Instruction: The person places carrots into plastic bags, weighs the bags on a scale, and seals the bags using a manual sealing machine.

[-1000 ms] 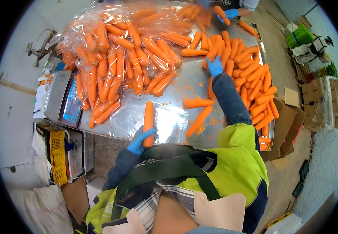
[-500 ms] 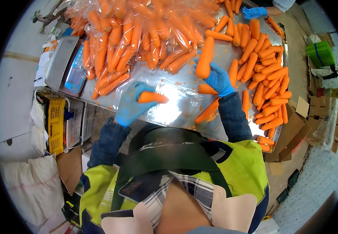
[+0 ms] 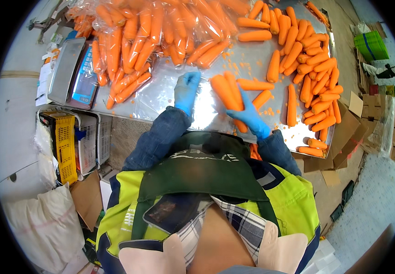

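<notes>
Both my hands wear blue gloves over the metal table [image 3: 252, 57]. My right hand [image 3: 252, 120] is closed around a bunch of carrots [image 3: 225, 92], which point up and to the left; the lower end of one carrot shows beneath the fingers. To its left, my left hand [image 3: 187, 92] has its fingers drawn together, by a clear plastic bag [image 3: 157, 106] lying flat on the table. What those fingers pinch, if anything, is hidden. Two loose carrots [image 3: 255, 85] lie just beyond and to the right of my right hand.
Clear bags filled with carrots [image 3: 138, 43] are heaped at the far left and middle. A pile of loose carrots [image 3: 313, 77] covers the table's right side. A scale [image 3: 82, 80] stands at the left, above yellow and white crates [image 3: 65, 146]. Cardboard boxes [image 3: 339, 150] sit beyond the right edge.
My left hand has let go of its carrot and moved right and away from me. The right hand has come nearer me and now grips several carrots. Another person's gloved hand has left the view.
</notes>
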### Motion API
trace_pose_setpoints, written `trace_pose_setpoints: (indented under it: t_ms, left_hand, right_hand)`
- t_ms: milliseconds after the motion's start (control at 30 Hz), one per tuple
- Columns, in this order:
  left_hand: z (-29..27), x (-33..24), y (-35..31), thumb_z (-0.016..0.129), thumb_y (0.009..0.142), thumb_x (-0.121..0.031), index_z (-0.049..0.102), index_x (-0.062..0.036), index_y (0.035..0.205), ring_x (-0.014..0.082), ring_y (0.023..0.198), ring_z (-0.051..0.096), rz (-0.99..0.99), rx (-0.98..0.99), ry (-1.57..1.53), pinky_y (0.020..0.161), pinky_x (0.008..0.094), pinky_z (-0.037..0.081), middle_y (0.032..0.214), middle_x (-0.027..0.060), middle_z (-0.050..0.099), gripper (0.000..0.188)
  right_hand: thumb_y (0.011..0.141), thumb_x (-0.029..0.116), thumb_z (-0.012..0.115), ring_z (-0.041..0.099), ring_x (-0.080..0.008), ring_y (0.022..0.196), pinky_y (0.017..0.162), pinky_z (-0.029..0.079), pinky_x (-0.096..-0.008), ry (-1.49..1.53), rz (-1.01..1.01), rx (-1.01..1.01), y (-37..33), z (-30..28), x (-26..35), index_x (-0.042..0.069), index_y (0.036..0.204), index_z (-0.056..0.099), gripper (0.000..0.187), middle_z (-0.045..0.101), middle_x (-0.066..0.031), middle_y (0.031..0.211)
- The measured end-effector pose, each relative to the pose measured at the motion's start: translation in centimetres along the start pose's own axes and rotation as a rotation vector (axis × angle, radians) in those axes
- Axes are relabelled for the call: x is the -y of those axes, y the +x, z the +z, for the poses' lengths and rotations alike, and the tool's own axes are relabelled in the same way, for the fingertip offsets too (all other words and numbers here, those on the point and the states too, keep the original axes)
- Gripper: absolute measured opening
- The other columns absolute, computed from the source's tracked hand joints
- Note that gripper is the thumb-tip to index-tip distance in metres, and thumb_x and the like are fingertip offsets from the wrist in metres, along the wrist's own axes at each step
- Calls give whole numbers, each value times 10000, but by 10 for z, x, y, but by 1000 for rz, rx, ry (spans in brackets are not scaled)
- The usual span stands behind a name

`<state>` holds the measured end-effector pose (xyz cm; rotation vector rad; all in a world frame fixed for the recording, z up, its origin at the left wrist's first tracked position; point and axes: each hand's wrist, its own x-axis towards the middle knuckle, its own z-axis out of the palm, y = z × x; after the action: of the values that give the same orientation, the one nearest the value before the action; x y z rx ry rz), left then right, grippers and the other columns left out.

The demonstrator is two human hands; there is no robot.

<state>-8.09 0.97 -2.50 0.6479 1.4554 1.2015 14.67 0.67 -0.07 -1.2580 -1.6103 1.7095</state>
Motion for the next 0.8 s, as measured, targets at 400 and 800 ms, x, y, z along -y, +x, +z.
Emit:
trace_pose_setpoints:
  t_ms: [400,800]
  left_hand:
    - [26,64,-18,704,745,-100,575,-31,804,325,936,520,483,75,1006,779,406,455,1015,144,513,158]
    - [17,75,-13,712,703,-88,606,-53,747,305,925,517,538,105,839,811,402,450,938,101,552,120]
  right_hand:
    - [636,274,788,545,-412,1111,924,456,-446,-493,-129,-221,-37,-41,-13,114,1511,172,1082,529,-249,1231]
    - [627,205,755,581,-361,848,713,480,-433,-861,-202,-129,-42,-47,-11,152,1498,248,1009,554,-168,972]
